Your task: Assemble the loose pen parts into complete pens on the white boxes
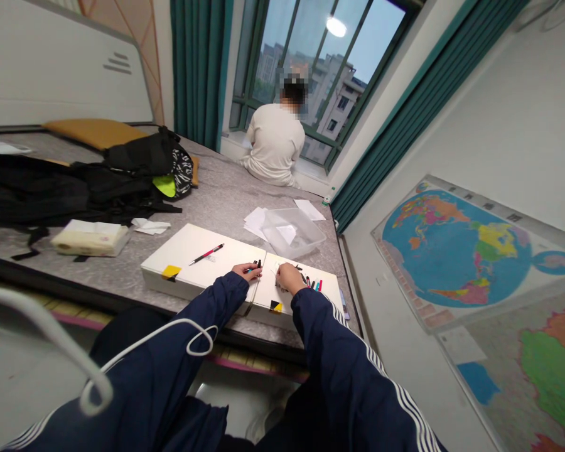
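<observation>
Two white boxes stand side by side, a left box (169, 251) and a right box (327, 282). My left hand (245, 271) is above the inner edge of the left box, its fingers closed round small dark pen parts (258, 264), one with a bit of teal. Over the right box, my right hand (289, 279) is closed in a pinch; a thin pale piece seems to show at its fingertips, too small to name. Several red, teal and black pen parts (314, 285) lie beside it, partly hidden by the hand. A red and black pen (207, 254) lies on the left box.
Behind the boxes are a clear plastic bin (301, 242) and white papers (254, 223). A tissue pack (90, 238) and black bags (75, 185) lie at left. A person (275, 141) sits by the window. A white cable (155, 333) crosses my left sleeve.
</observation>
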{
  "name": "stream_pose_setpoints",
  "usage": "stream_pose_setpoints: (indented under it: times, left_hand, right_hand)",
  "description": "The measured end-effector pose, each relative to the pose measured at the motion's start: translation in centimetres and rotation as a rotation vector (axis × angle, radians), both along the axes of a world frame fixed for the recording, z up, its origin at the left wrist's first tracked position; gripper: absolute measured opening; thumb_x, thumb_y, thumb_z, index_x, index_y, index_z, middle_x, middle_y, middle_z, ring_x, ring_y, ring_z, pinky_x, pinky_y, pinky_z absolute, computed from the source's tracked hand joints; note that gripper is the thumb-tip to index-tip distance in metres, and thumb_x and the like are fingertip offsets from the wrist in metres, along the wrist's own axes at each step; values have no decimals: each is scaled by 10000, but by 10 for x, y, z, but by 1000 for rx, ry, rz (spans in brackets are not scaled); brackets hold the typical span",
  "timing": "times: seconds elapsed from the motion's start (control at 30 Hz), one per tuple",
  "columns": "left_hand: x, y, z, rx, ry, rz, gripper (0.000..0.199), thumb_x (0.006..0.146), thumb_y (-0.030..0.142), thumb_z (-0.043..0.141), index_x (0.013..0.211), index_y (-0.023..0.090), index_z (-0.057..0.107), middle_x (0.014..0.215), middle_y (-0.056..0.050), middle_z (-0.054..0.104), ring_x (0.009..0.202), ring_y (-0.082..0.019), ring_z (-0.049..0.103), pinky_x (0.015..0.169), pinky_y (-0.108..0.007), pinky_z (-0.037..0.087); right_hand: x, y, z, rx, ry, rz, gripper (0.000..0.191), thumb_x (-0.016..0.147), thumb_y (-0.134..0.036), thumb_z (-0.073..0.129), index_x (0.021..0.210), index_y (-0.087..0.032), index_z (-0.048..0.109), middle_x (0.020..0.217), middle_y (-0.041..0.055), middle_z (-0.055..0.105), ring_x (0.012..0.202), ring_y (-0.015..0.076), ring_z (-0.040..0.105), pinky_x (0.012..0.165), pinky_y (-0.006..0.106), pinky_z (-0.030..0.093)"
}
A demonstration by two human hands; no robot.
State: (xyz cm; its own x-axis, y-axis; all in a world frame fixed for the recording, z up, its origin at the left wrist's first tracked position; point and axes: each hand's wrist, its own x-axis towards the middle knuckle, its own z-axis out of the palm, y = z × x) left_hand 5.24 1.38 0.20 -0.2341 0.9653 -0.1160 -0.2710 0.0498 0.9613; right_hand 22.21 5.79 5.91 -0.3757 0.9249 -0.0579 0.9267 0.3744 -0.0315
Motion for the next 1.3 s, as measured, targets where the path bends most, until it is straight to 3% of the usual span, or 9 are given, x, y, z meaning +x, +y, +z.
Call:
stream_pose_setpoints:
  times: [0.13, 0.27, 0.33, 0.43, 0.53, 0.63, 0.8, 1.13, 1.3]
  left_hand:
    - [-1, -1, -1, 18, 3, -15, 508, 460, 448, 852, 794, 99, 698, 697, -95, 711, 700, -238, 700, 713, -377, 591]
    - [0, 1, -4, 30, 3, -5, 539, 452, 474, 845, 803, 91, 701, 679, -94, 704, 671, -227, 695, 696, -369, 587]
    - [0, 2, -7, 32, 2, -8, 539, 448, 471, 847, 802, 91, 702, 674, -93, 702, 668, -225, 693, 692, -365, 585]
    - [-1, 4, -10, 36, 9, -12, 534, 431, 463, 854, 787, 95, 702, 690, -94, 706, 664, -220, 691, 690, -358, 582]
    - [-3, 4, -12, 42, 50, -41, 526, 427, 453, 857, 789, 101, 706, 686, -87, 709, 641, -206, 684, 685, -350, 578]
    - [-4, 3, -11, 56, 101, -63, 504, 433, 426, 861, 793, 105, 712, 648, -76, 705, 612, -198, 674, 682, -349, 575]
    - [-6, 1, -9, 59, 158, -60, 443, 449, 368, 864, 782, 114, 718, 627, -64, 703, 608, -202, 670, 705, -358, 569]
    - [-7, 3, -16, 80, 207, -43, 476, 480, 407, 846, 824, 99, 727, 669, -80, 707, 619, -203, 667, 703, -356, 560]
    - [-7, 6, -20, 77, 189, -78, 506, 471, 424, 850, 841, 102, 729, 716, -101, 721, 663, -223, 679, 737, -379, 560]
  right_hand:
    - [2, -2, 0, -5, 60, 0, 169, 792, -135, 549, 879, -111, 691, 969, 174, 677, 889, 227, 633, 757, 259, 441]
    - [6, 7, 13, 20, 355, -21, 123, 784, -164, 545, 785, -125, 662, 878, 118, 683, 827, 190, 619, 759, 261, 447]
    - [7, 15, 27, 9, 536, -71, 152, 811, -224, 520, 810, -133, 641, 851, 84, 680, 782, 164, 612, 720, 248, 460]
    - [3, 23, 54, -113, 1004, -172, 234, 823, -353, 518, 879, -143, 603, 843, 65, 672, 667, 132, 600, 571, 211, 459]
    - [-11, 19, 74, -257, 1379, -137, 282, 774, -420, 589, 889, -164, 569, 943, 67, 662, 666, 109, 602, 508, 174, 450]
    - [-29, 10, 83, -321, 1546, -93, 283, 743, -411, 641, 872, -175, 552, 962, 64, 655, 683, 112, 613, 493, 173, 470]
    - [-43, 0, 79, -372, 1580, -66, 231, 747, -367, 650, 845, -181, 556, 920, 47, 656, 658, 105, 607, 454, 165, 468]
    - [-41, -3, 60, -393, 1493, -72, 232, 746, -362, 633, 854, -175, 547, 906, 43, 639, 656, 118, 629, 453, 184, 486]
    - [-41, -8, 51, -352, 1337, -28, 207, 742, -347, 621, 819, -173, 538, 751, 6, 601, 619, 133, 626, 438, 187, 459]
